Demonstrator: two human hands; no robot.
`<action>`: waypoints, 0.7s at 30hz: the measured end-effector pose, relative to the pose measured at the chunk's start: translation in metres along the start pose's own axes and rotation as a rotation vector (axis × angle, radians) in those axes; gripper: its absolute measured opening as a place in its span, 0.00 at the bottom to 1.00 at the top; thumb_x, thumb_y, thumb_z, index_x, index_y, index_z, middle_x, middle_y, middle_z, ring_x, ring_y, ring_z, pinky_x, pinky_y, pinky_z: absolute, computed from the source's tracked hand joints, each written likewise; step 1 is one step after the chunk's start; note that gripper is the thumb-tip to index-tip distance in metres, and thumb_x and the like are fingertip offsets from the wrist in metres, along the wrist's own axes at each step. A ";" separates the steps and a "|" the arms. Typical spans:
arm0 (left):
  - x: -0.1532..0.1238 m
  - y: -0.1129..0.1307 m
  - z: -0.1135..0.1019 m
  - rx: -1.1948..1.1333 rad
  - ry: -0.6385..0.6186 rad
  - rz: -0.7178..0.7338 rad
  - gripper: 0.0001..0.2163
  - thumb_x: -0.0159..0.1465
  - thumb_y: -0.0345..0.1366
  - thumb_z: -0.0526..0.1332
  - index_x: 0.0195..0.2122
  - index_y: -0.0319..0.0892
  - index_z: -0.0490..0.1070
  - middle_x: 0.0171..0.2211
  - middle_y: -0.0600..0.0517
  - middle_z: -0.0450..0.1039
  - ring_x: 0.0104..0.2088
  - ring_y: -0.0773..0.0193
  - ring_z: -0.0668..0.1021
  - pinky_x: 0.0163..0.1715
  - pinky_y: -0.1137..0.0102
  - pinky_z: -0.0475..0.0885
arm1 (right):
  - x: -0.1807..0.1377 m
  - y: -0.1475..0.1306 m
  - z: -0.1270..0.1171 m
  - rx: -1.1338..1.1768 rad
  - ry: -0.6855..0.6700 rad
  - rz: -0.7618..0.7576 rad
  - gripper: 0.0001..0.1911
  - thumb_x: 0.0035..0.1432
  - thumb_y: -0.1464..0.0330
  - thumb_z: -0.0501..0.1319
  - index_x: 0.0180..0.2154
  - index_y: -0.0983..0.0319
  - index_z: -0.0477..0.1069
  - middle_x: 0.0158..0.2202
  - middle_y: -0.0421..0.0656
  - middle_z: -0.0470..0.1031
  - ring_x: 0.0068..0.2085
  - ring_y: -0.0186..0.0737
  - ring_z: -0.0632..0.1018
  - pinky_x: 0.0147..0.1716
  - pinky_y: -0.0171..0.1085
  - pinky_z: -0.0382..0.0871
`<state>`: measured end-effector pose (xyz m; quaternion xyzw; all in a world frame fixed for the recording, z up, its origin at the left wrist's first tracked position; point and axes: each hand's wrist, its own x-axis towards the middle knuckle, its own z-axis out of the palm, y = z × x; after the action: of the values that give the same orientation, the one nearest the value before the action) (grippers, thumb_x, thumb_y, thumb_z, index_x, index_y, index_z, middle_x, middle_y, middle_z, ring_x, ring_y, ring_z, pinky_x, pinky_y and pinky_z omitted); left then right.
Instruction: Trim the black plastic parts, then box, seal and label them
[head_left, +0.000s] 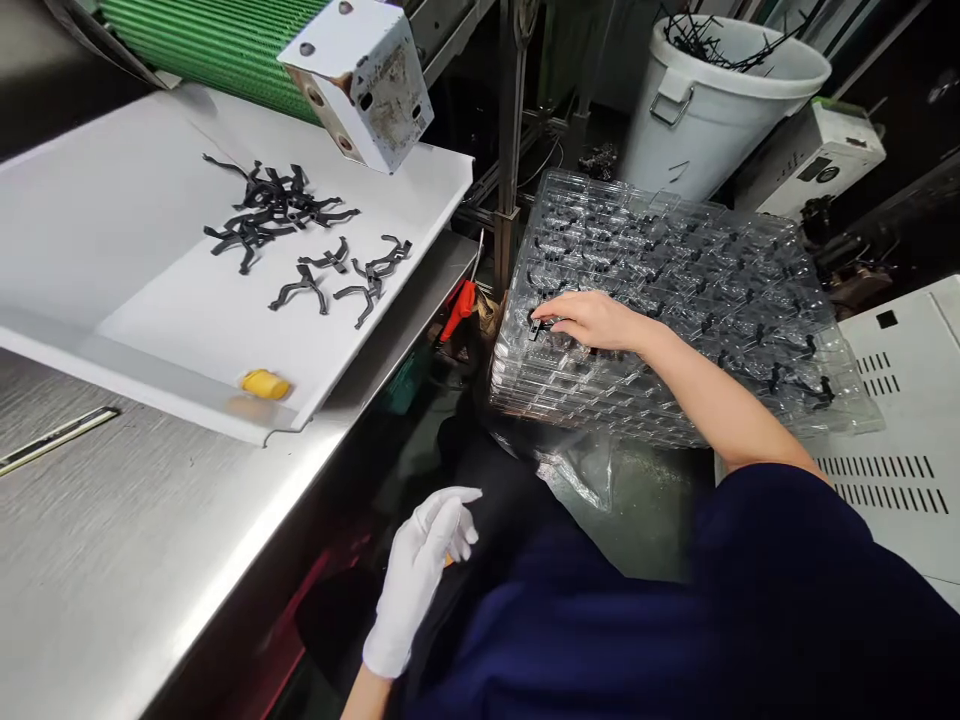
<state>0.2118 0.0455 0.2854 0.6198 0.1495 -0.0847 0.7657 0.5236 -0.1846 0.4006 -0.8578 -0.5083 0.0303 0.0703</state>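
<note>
My right hand (592, 318), bare, reaches across to a stack of clear plastic trays (675, 300) and pinches a small black plastic part (535, 326) at the near left corner of the top tray. Several black parts sit in the tray's pockets. My left hand (426, 565) wears a white glove and hangs low near my lap, fingers curled around a small orange-yellow object that is mostly hidden. A loose pile of black clip-like parts (292, 225) lies on the white tray-shaped table (112, 330) at the left, away from both hands.
A yellow cylinder (264, 384) lies at the white table's front lip. A steel bench (135, 540) runs below it. A white bucket (712, 100) holding black scrap stands behind the trays. A white vented cabinet (900, 440) is at right, a green conveyor (217, 40) at the back.
</note>
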 end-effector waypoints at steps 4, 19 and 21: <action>-0.004 -0.001 0.004 -0.020 -0.004 0.028 0.21 0.69 0.54 0.58 0.46 0.41 0.78 0.27 0.52 0.71 0.26 0.64 0.71 0.29 0.70 0.70 | 0.010 0.010 -0.003 -0.032 -0.034 0.009 0.21 0.64 0.75 0.58 0.57 0.57 0.76 0.50 0.43 0.83 0.49 0.43 0.82 0.51 0.44 0.77; 0.053 -0.202 -0.016 -1.135 0.398 -0.401 0.10 0.73 0.30 0.55 0.40 0.30 0.74 0.21 0.53 0.67 0.20 0.73 0.68 0.21 0.79 0.66 | -0.067 -0.097 0.166 -0.043 -0.306 0.061 0.19 0.69 0.70 0.53 0.58 0.61 0.72 0.62 0.53 0.74 0.57 0.50 0.80 0.55 0.46 0.77; 0.048 -0.222 -0.021 -1.162 0.495 -0.376 0.05 0.71 0.28 0.59 0.41 0.33 0.73 0.23 0.53 0.70 0.21 0.72 0.70 0.23 0.79 0.68 | -0.064 -0.093 0.223 -0.211 -0.657 0.187 0.26 0.67 0.73 0.56 0.65 0.66 0.64 0.73 0.57 0.54 0.56 0.50 0.80 0.52 0.43 0.78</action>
<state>0.1845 0.0200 0.0599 0.0702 0.4482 0.0224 0.8909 0.3847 -0.1772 0.1934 -0.8475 -0.4236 0.2580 -0.1889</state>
